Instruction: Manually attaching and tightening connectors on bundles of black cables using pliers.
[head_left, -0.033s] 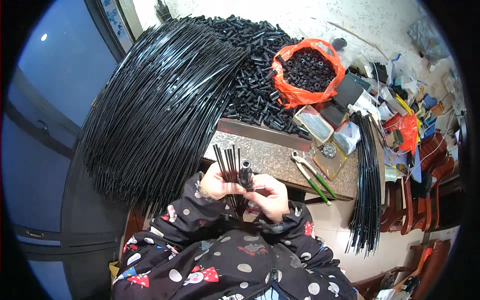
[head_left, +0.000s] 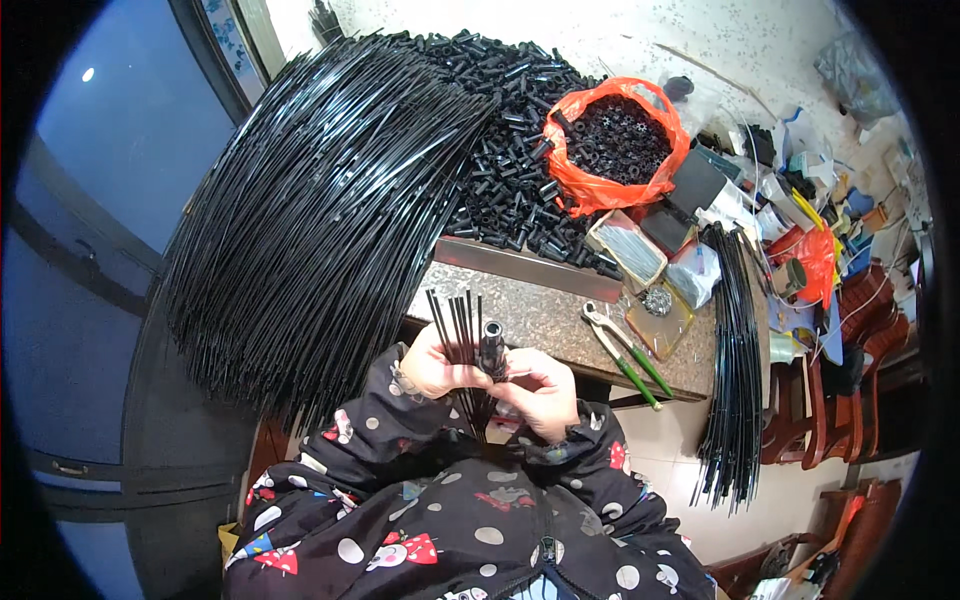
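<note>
Legible lettering or numbers — none.

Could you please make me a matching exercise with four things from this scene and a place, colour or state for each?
Things:
1. left hand
2. pliers
3. bag
4. metal strip

Descriptions:
A. green-handled, near the table's edge
B. in front of the heap of black tubes
C. holding thin black rods
D. red-orange, containing small black parts

Pairs: 1-C, 2-A, 3-D, 4-B
</note>
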